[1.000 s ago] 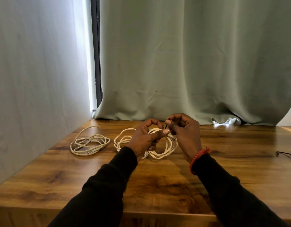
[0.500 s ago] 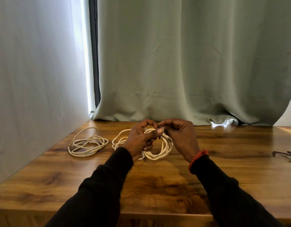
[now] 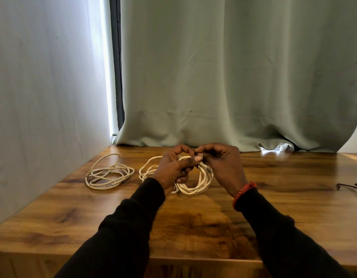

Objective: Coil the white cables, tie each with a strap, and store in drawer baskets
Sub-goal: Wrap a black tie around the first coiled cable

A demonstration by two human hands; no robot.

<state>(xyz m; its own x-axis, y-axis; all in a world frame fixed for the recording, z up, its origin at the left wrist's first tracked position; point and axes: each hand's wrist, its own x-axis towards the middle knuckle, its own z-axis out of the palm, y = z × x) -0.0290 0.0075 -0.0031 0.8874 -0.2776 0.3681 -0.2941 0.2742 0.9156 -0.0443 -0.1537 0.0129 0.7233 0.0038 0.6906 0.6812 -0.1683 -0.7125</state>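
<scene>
We held the coiled white cable (image 3: 195, 181) just above the desk (image 3: 284, 207), in front of the curtain (image 3: 233, 77). Our left hand (image 3: 173, 169) gripped the coil, thumb across the top. Our right hand (image 3: 223, 163) pinched a small dark strap (image 3: 197, 166) at the coil's top, fingers curled. A second loose cable (image 3: 109, 175) lay left of the coil, a third (image 3: 148, 170) partly behind our left hand.
</scene>
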